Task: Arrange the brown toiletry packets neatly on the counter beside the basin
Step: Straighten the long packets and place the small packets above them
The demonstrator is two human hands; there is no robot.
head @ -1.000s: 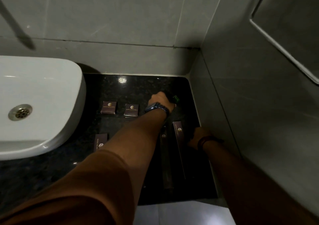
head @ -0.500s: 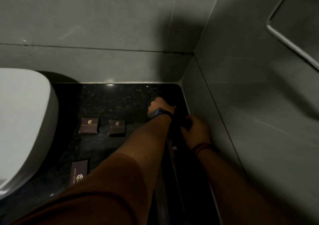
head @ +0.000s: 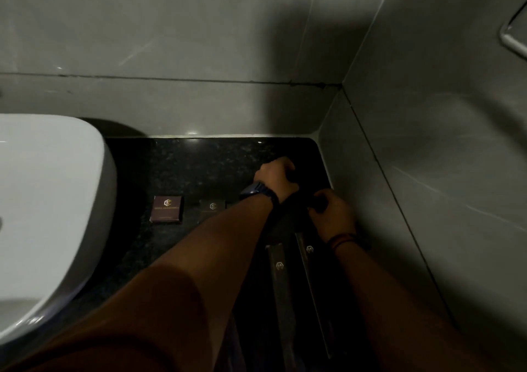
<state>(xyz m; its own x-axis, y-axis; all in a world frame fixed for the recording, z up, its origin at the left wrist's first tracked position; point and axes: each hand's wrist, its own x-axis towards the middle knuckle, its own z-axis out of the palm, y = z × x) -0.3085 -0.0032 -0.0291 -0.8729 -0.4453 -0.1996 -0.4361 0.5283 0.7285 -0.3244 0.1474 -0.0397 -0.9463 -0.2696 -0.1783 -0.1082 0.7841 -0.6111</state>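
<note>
Dim grey tiled walls (head: pixel 199 43) meet in a corner above a black speckled stone counter (head: pixel 199 166). At the counter's left side sits a smooth white rounded basin (head: pixel 51 200); nothing can be seen inside it. Just right of the basin lies a flat square brown packet (head: pixel 167 209) with a gold emblem, and a second square packet (head: pixel 212 209) lies close beside it, partly hidden by a forearm. Farther from the basin, near the side wall, two long narrow brown packets (head: pixel 281 286) lie side by side, each with a small emblem. The person's left hand (head: pixel 275 179), a dark watch (head: pixel 258 193) on its wrist, is curled into a fist at the back of the counter; what it holds cannot be told. The right hand (head: pixel 330 214), wearing a cord bracelet (head: pixel 342 239), has its fingers bent at the far end of the long packets, its grip unclear in the shadow.
</note>
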